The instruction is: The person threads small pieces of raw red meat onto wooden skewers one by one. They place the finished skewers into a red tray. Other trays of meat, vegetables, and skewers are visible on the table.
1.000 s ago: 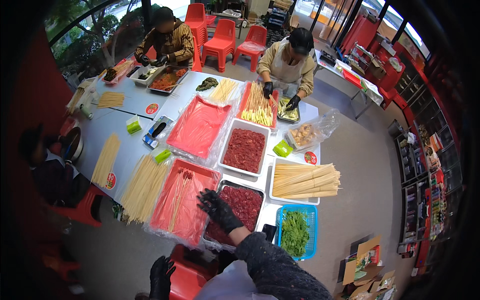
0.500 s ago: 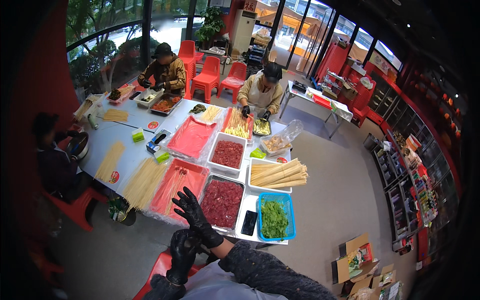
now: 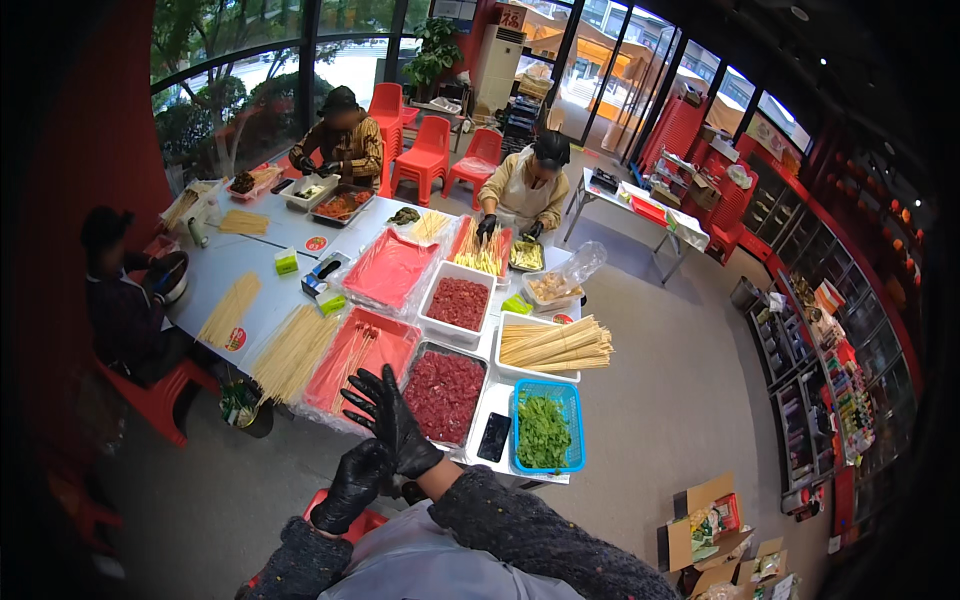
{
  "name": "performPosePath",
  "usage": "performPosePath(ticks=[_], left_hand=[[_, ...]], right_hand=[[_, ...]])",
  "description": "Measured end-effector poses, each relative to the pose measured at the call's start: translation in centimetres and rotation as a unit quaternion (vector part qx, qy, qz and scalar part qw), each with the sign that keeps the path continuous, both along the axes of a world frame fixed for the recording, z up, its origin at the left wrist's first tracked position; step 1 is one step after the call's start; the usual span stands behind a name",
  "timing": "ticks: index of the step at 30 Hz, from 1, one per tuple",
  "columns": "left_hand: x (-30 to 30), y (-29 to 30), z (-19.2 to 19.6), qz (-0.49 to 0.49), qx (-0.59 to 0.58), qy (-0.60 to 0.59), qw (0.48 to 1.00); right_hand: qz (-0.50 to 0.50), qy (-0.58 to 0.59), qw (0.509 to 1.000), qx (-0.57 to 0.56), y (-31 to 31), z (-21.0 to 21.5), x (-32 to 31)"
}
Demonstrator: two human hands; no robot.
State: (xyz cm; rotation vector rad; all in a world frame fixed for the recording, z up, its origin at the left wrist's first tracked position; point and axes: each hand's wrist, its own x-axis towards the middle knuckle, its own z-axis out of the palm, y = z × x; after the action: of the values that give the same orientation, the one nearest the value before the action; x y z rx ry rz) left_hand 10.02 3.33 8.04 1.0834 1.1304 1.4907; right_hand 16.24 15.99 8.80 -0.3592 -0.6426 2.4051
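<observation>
My right hand (image 3: 395, 425), in a black glove, is raised over the table's near edge with fingers spread and nothing in it. Just below it my left hand (image 3: 355, 487), gloved too, is closed on the glove at the heel of my right hand. Beyond my fingers lies a red plastic-lined tray (image 3: 385, 355) with several meat skewers (image 3: 352, 352) in it. Right of my right hand stands a metal tray of raw red meat (image 3: 445, 393). A black phone (image 3: 494, 437) and a blue basket (image 3: 578, 425) of green leaves sit further right.
A white tub of bamboo sticks (image 3: 555, 342), another of meat (image 3: 457, 303) and a second red tray (image 3: 388, 268) fill the table. Loose sticks (image 3: 292, 350) lie left. Three people work around it. Cardboard boxes (image 3: 705, 520) stand on the floor, right.
My left hand has risen toward my right hand and closed at its glove. My right hand has shifted slightly lower, fingers still spread. The view has turned a little.
</observation>
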Motion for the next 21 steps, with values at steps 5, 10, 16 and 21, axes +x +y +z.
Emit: performPosePath(ticks=[5, 10, 16, 21], left_hand=[[2.0, 0.5, 0.6, -0.039, -0.019, 0.095, 0.995], [0.6, 1.2, 0.0, 0.093, 0.089, -0.014, 0.992], [0.0, 1.3, -1.3, 0.060, -0.016, 0.014, 0.998], [1.4, 1.1, 0.8, 0.032, -0.101, 0.014, 0.994]], right_hand=[[-0.070, 0.105, 0.974, 0.189, 1.2, -5.0, 0.7], [-0.101, 0.110, 0.974, 0.170, 1.8, -0.5, 1.8], [-0.057, 0.205, 0.977, -0.027, 0.8, 1.8, 1.0], [-0.025, 0.224, 0.972, -0.067, 0.1, 3.0, 1.6]])
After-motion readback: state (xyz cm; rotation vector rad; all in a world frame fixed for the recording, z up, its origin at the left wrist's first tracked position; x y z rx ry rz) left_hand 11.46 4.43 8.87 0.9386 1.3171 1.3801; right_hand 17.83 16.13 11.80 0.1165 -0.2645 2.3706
